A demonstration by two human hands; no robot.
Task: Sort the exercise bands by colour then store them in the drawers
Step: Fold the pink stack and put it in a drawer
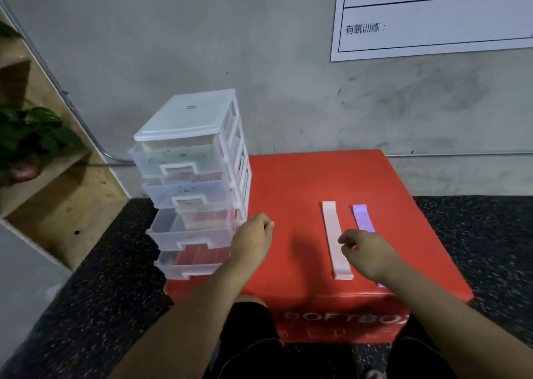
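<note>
Grey, scuffed wall [202, 47] is seen behind a red soft box [302, 182], which is set on black speckled floor [115, 263]. On the box top, a clear drawer unit [190, 119] with four drawers is stood at nine o'clock, fronts turned towards the person so that they can be pulled without reaching round. Something pale green can be made out in the top drawer and something bluish in the second; more than that cannot be told. The third drawer [178, 231] is drawn out further than the others, presumably to take the next colour.

At three o'clock two bands are laid flat, side by side but apart: a pink band [331, 228] and, just to its right, a purple band [362, 217]. They are kept separate, it is judged, so that the colours are not mixed.

The left hand [252, 239] is held beside the drawer unit, curled into a fist with nothing gripped. The right hand [366, 251] is poised over the bands, its fingers [346, 239] loosely bent and parted above the pink band, nothing yet grasped. A pinch on the pink band is probably intended.
</note>
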